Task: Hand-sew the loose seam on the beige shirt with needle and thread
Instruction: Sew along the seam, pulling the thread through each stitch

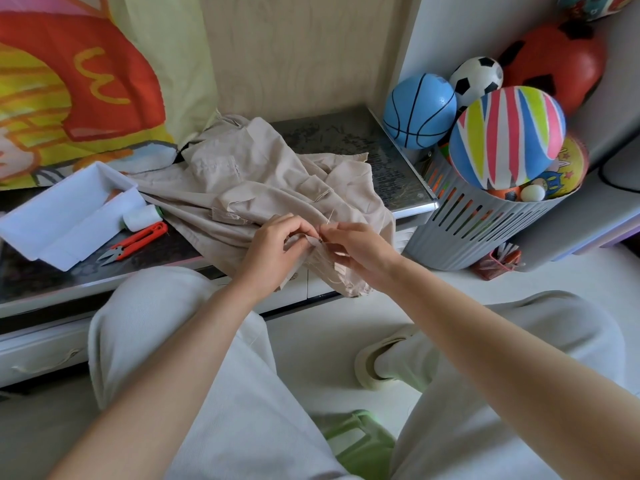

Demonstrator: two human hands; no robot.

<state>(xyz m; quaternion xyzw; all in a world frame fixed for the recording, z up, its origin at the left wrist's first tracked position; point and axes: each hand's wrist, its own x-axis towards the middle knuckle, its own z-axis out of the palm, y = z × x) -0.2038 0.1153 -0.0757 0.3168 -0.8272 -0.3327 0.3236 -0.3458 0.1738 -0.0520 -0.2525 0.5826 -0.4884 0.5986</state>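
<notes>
The beige shirt lies crumpled on a dark low table, one part hanging over the front edge. My left hand pinches a fold of the shirt's edge at the table's front. My right hand meets it from the right, fingertips pinching a thin needle that sticks up from the fabric. A pale thread trails along the hanging cloth. Frayed seam edges show below my hands.
A white plastic tray sits at the table's left, with a white thread spool and orange thread snips beside it. A grey slotted basket full of balls stands at the right. My knees and a green stool are below.
</notes>
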